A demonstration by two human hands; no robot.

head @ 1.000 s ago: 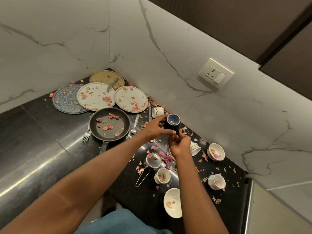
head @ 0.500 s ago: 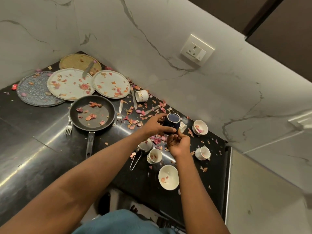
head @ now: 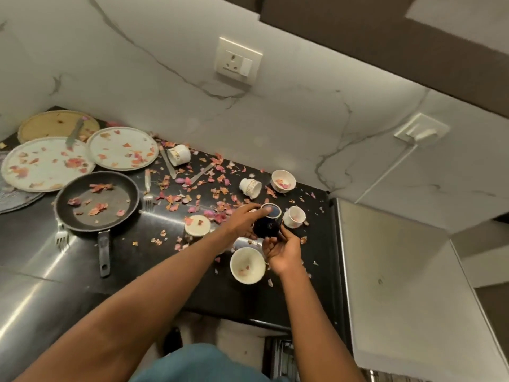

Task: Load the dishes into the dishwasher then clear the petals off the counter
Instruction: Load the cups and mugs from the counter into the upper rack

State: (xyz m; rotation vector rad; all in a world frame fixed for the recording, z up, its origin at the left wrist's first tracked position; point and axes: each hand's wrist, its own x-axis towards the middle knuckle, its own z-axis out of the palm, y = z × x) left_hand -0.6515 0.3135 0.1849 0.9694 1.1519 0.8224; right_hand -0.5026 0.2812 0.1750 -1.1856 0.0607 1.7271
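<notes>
both hands grasp a dark blue cup (head: 268, 220) above the black counter (head: 124, 260): the left hand (head: 242, 220) curls around its side from the left, the right hand (head: 283, 250) holds it from below. a white bowl (head: 247, 265) sits just beside the right wrist; small white cups (head: 294, 216) and scattered petals (head: 198, 199) lie around. a frying pan (head: 96, 201) and two white plates (head: 122, 148), all petal-strewn, lie well to the left.
</notes>
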